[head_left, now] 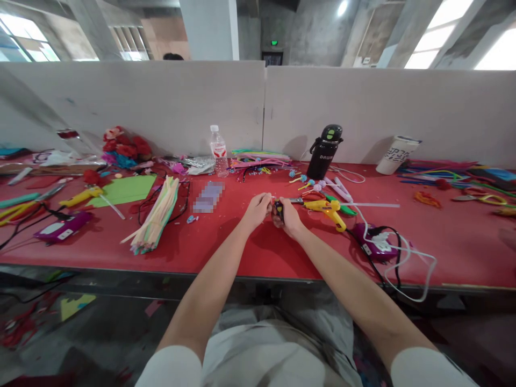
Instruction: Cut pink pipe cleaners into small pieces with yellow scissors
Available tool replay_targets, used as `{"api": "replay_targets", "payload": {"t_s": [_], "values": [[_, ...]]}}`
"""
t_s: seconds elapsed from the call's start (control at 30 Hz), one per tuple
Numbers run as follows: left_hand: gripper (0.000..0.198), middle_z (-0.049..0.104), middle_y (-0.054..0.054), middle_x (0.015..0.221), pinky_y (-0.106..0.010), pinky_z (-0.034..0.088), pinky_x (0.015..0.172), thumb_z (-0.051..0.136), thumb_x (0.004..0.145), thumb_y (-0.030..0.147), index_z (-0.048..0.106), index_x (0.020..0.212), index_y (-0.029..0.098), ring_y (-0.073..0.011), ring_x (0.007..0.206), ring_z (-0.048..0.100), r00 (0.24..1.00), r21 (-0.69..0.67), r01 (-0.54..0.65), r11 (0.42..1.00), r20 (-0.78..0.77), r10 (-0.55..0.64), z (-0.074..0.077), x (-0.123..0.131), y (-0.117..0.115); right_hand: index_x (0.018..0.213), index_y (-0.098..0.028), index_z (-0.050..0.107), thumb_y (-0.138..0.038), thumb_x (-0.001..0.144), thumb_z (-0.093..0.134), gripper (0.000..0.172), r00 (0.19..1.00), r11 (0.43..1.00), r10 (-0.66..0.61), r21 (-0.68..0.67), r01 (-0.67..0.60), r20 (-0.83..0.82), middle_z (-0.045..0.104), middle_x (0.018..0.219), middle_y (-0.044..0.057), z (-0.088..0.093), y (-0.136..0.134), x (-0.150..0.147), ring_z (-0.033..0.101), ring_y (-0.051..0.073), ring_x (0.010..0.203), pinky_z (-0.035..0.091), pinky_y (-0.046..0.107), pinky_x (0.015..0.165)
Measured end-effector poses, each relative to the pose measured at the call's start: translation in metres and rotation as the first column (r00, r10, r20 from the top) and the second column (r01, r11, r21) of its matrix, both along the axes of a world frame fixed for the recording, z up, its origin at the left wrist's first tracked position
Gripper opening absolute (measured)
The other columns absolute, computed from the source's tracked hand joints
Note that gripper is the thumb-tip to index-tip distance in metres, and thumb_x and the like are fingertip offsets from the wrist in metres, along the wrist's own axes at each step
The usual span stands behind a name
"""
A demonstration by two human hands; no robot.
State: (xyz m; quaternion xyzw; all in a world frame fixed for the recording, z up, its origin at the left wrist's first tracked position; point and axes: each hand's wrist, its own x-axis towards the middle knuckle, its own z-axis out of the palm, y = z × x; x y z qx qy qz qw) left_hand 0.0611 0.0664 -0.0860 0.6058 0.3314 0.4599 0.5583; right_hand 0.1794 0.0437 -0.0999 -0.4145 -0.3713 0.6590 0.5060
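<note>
My left hand [257, 209] and my right hand [285, 216] meet over the middle of the red table [250, 252]. The right hand is closed around a small black-handled tool [279, 209], probably scissors. The left hand's fingers are pinched together against it, on something too small to make out. A yellow glue gun [328, 209] lies just right of my right hand, and metal scissors blades [296, 200] show beside it.
A bundle of pale sticks [156, 217] lies to the left, next to green paper [121, 191]. A water bottle [219, 151], a black flask [324, 152] and a white cup [395, 154] stand near the partition. Purple power strips [379, 244] with cables and pipe cleaners [451, 174] are on the right.
</note>
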Motion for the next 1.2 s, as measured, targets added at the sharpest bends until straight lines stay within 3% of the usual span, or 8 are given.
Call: {"api": "replay_targets", "payload": {"t_s": [0.27, 0.6, 0.9, 1.2], "values": [[0.03, 0.032, 0.008, 0.046, -0.019, 0.018, 0.039, 0.045, 0.086, 0.042, 0.04, 0.068, 0.018, -0.004, 0.037, 0.024, 0.999, -0.035, 0.002, 0.999, 0.036, -0.001, 0.0005, 0.0008, -0.0002, 0.058, -0.02, 0.042, -0.068, 0.083, 0.034, 0.055, 0.999, 1.0, -0.002, 0.005, 0.002, -0.037, 0.03, 0.039, -0.005, 0.0004, 0.0001, 0.0015, 0.02, 0.006, 0.032, 0.015, 0.019, 0.032], [0.03, 0.031, 0.009, 0.046, -0.018, 0.017, 0.039, 0.046, 0.086, 0.042, 0.041, 0.069, 0.018, -0.0038, 0.037, 0.024, 0.999, -0.044, 0.001, 0.999, 0.036, 0.001, 0.0, -0.0001, 0.0005, 0.059, -0.02, 0.042, -0.064, 0.083, 0.036, 0.05, 1.0, 1.0, 0.002, 0.009, -0.002, -0.031, 0.032, 0.038, -0.005, -0.0039, 0.0031, 0.0025, 0.021, 0.007, 0.032, 0.016, 0.018, 0.031], [0.029, 0.029, 0.009, 0.044, -0.019, 0.017, 0.038, 0.044, 0.087, 0.04, 0.04, 0.067, 0.019, -0.0046, 0.036, 0.024, 1.0, -0.028, 0.019, 0.999, 0.008, -0.019, 0.0022, 0.0004, -0.0011, 0.061, -0.021, 0.041, -0.047, 0.087, 0.03, 0.039, 1.0, 0.999, -0.015, -0.033, 0.015, -0.005, 0.032, 0.037, -0.005, 0.0031, -0.0009, -0.0004, 0.021, 0.008, 0.03, 0.015, 0.019, 0.03], [0.03, 0.036, 0.008, 0.042, -0.021, 0.031, 0.042, 0.042, 0.088, 0.041, 0.041, 0.068, 0.019, -0.0074, 0.039, 0.036, 1.0, 0.034, 0.015, 0.999, -0.01, -0.014, -0.0028, 0.0008, 0.0016, 0.058, -0.021, 0.04, -0.046, 0.086, 0.031, 0.039, 0.999, 0.999, -0.04, -0.027, 0.039, -0.016, 0.033, 0.036, -0.005, 0.0006, -0.0003, -0.0005, 0.021, 0.007, 0.029, 0.016, 0.019, 0.031]]}}
